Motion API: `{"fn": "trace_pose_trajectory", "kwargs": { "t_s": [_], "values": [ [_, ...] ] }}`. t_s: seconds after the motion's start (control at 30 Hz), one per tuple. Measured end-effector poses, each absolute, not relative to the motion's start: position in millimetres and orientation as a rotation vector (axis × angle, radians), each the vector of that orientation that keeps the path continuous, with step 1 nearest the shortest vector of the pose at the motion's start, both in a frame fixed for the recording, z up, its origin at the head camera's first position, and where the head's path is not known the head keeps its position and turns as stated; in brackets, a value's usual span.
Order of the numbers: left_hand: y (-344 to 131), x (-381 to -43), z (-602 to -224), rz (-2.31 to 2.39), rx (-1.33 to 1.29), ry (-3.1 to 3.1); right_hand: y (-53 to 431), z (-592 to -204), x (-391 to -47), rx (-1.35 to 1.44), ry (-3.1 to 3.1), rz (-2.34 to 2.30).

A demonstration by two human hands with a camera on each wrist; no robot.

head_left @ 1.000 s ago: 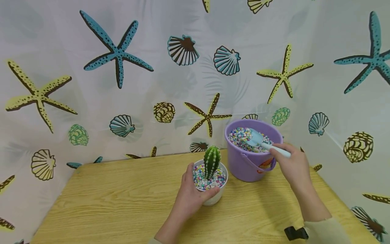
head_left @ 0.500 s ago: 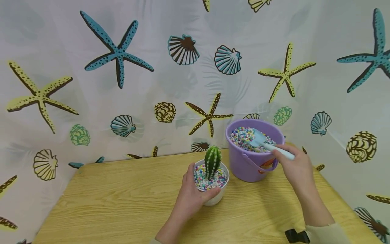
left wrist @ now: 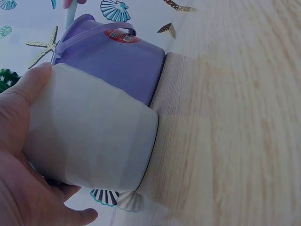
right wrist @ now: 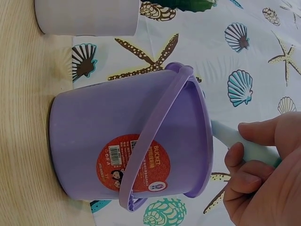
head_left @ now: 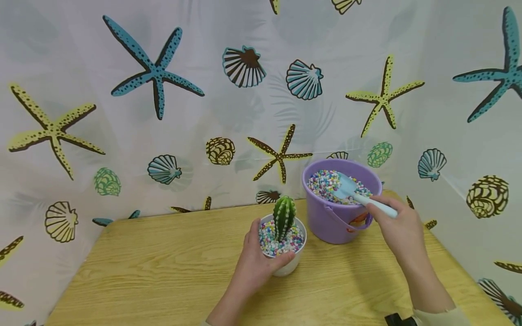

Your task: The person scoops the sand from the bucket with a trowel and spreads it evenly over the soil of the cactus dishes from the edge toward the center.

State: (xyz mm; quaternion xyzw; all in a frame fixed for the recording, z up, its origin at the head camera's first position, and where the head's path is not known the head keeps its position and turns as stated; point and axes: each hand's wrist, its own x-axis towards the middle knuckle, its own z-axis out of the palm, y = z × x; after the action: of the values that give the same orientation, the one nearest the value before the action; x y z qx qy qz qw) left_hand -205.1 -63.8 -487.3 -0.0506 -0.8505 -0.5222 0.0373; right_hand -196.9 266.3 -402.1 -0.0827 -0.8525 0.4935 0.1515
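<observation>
A white pot point(left wrist: 94, 132) stands on the table, filled with multicoloured pebbles point(head_left: 269, 240) around an upright green cactus point(head_left: 284, 218). My left hand point(head_left: 257, 262) grips the pot's near left side, thumb along the front of the rim. To its right is a purple bucket point(head_left: 330, 226) of similar pebbles point(head_left: 324, 183). My right hand point(head_left: 399, 226) holds the handle of a light blue shovel point(head_left: 373, 203); its fingers curl round the handle in the right wrist view. The shovel's blade lies at the pebbles inside the bucket, its tip partly among them.
A wooden table point(head_left: 163, 262) spreads out under everything. Behind and to the right hangs a white cloth point(head_left: 183, 122) printed with starfish and shells. The bucket's handle point(right wrist: 150, 146) hangs down its near side. A black strap point(head_left: 399, 319) shows at the right sleeve.
My right hand has shifted slightly to the right and down with the shovel, whose blade has drawn back a little across the pebbles. The left hand and pot look unmoved.
</observation>
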Motion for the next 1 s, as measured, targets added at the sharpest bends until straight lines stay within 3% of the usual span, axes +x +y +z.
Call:
{"fn": "trace_pose_trajectory", "kwargs": {
  "t_s": [1.0],
  "values": [
    [-66.2,-205.2,-489.1,-1.608,-0.178,-2.599,251.3,-389.0,-177.3,-0.079,-2.477,1.484]
  ]
}}
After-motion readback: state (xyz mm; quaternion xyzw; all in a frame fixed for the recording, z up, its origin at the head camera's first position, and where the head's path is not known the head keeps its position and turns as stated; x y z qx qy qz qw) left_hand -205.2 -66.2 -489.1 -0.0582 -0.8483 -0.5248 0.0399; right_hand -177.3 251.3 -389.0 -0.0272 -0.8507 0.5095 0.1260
